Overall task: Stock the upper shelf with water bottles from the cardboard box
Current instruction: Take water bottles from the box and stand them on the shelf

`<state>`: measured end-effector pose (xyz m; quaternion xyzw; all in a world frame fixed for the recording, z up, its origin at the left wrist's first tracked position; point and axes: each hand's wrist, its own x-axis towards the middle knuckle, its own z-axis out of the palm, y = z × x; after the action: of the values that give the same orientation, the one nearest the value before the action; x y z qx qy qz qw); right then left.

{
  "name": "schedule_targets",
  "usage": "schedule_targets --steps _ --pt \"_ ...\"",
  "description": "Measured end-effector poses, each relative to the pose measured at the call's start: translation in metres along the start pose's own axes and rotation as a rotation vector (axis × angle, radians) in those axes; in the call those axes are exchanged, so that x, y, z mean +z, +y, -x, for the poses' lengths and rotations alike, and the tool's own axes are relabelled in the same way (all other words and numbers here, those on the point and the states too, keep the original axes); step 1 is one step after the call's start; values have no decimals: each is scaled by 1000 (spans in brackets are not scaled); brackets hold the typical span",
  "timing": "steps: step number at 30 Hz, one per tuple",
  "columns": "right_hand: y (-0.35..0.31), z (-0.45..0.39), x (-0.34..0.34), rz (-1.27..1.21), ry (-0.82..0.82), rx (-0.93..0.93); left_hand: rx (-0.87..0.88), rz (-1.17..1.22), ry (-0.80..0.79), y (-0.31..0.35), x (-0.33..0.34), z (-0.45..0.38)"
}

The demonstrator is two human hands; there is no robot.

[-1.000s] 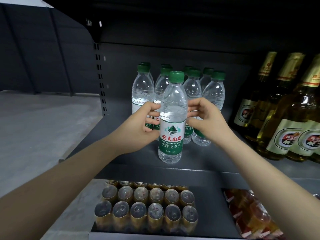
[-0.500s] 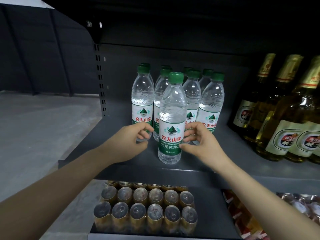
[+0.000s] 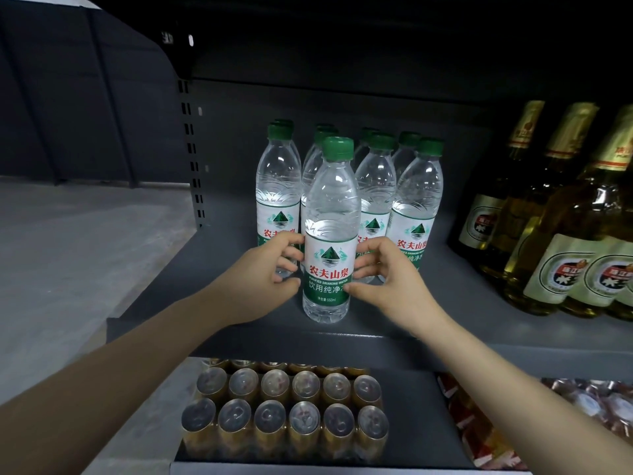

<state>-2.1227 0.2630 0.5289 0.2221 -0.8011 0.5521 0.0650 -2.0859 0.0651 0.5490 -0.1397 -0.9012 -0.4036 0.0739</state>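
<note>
A single water bottle (image 3: 328,234) with a green cap stands upright near the front edge of the upper shelf (image 3: 219,269), its white-and-green label facing the camera. The left hand (image 3: 263,269) is at the left side of this front bottle at label height, fingers curled, with the thumb at the lower band of the label and the fingertips at the label's left edge. The right hand (image 3: 383,272) mirrors it on the right side, fingers curled toward the label and the thumb touching the lower green band. Both hands appear to touch the bottle lightly from either side; whether they grip it firmly or only steady it cannot be told. Directly behind the front bottle stands a group of identical water bottles (image 3: 376,186), all upright, capped in green and arranged in rows reaching toward the rear wall of the shelf. To the right of the front bottle, well apart on the same shelf, stand amber beer bottles (image 3: 555,234) with gold foil necks and oval labels. Below the front bottle, on the lower shelf, sits a tray of gold cans (image 3: 287,416) in rows, tops upward. To the right of those cans lie red wrapped packages (image 3: 486,437), partly hidden by the right forearm.
</note>
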Motion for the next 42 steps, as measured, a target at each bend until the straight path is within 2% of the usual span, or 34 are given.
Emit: schedule_targets --steps 21,27,42 --pt "-7 -15 55 -47 7 -80 -53 -91 146 -20 -32 22" --pt "-9 -19 62 -47 11 -109 -48 -243 177 -24 -34 20" --pt "-13 -28 64 10 -24 -104 -60 -246 261 -35 -28 10"
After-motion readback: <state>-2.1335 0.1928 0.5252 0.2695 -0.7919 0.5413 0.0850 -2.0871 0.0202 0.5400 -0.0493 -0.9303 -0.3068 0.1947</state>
